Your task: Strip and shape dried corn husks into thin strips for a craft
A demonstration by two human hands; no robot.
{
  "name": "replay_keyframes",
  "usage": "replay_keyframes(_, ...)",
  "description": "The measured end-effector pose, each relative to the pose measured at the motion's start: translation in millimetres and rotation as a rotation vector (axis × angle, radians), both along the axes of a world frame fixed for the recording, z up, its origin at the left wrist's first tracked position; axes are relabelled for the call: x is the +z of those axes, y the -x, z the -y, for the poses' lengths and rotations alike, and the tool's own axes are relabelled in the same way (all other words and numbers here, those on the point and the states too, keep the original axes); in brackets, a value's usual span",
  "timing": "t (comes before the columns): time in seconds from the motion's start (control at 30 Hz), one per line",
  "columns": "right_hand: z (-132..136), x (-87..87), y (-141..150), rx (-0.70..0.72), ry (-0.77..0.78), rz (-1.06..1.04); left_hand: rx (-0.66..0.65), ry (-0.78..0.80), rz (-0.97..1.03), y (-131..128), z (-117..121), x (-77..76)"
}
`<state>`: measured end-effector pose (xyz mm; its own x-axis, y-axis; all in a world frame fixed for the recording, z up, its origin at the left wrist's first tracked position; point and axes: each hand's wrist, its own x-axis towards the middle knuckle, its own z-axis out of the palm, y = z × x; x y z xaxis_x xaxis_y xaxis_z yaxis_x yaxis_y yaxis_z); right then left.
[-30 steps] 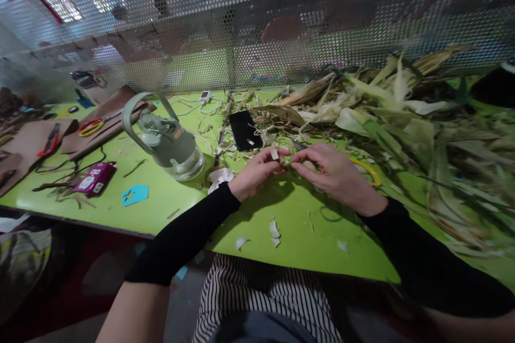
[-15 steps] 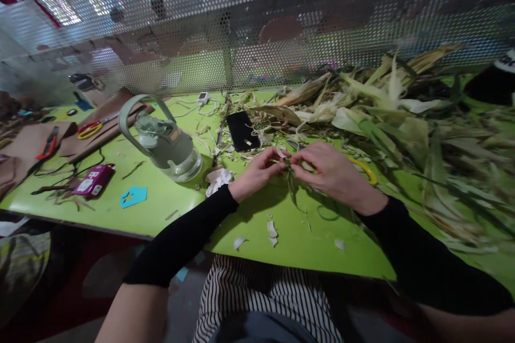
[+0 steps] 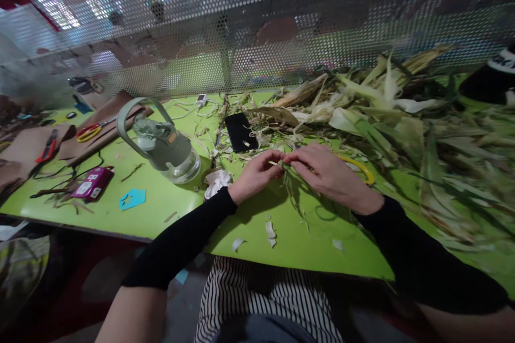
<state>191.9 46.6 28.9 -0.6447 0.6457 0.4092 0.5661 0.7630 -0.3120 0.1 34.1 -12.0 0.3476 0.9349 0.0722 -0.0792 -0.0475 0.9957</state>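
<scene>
Both hands meet over the green table (image 3: 241,230), fingertips nearly touching. My left hand (image 3: 257,174) is closed in a pinch on a small bundle of green husk strips (image 3: 292,193), whose thin ends dangle below the fingers. From the other side my right hand (image 3: 317,171) pinches the same strips at their top. The fingers hide most of the held part. Beside my right hand lies a yellow scissors handle (image 3: 365,170), partly covered by it. Several pale husk scraps (image 3: 271,231) lie on the table in front of me.
A large heap of corn husks (image 3: 374,112) spreads along the right. Behind my hands lies a black phone (image 3: 241,132). To the left stand a water bottle (image 3: 171,150), crumpled tissue (image 3: 217,182), a purple box (image 3: 92,183) and red pliers (image 3: 48,147). A perforated metal screen (image 3: 193,59) bounds the back.
The right fingers have shifted slightly left and flattened over the pinched strips. The hanging strip ends look more spread and reach lower. Both hands stay at the same place.
</scene>
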Motion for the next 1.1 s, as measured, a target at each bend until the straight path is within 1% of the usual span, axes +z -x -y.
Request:
replay_keyframes(0.13,-1,-1.7,-1,-0.054,-0.043,-0.026,0.015,-0.005,-0.020,-1,1,0.2)
replay_keyframes(0.33,-4,-6.6,-4,-0.029,-0.067,0.001,0.054,-0.001,-0.078,-3,0,-0.7)
replay_keyframes(0.5,3,0.7,-1,-0.015,0.040,-0.028,0.057,0.029,-0.099,-2,2,2.7)
replay_keyframes(0.57,6,2.5,-1,0.005,0.076,-0.042,0.071,0.050,-0.077,-3,2,4.5)
replay_keyframes(0.63,6,1.2,0,-0.005,0.108,-0.079,0.090,0.087,-0.021,-3,2,6.9)
replay_keyframes(0.67,5,-0.6,0,-0.031,0.126,-0.112,0.104,0.107,0.019,-3,2,8.3)
replay_keyframes(0.73,2,-5.2,0,-0.131,0.177,-0.206,0.143,0.126,0.103,-3,2,10.9)
replay_keyframes(0.8,-1,-9.0,-1,-0.215,0.281,-0.272,0.168,0.116,0.164,-3,2,12.7)
replay_keyframes(0.83,-3,-10.2,-1,-0.229,0.345,-0.271,0.169,0.107,0.179,-3,2,13.2)
replay_keyframes(0.9,-4,-10.8,-1,-0.221,0.439,-0.205,0.157,0.085,0.185,-4,2,13.6)
replay_keyframes(0.97,-3,-10.7,0,-0.205,0.464,-0.160,0.151,0.064,0.171,-4,1,13.4)
replay_keyframes(1.03,-2,-11.4,1,-0.191,0.462,-0.199,0.165,0.044,0.141,-4,0,12.4)
replay_keyframes(1.1,-2,-13.3,4,-0.158,0.495,-0.272,0.190,0.026,0.104,-4,-1,10.4)
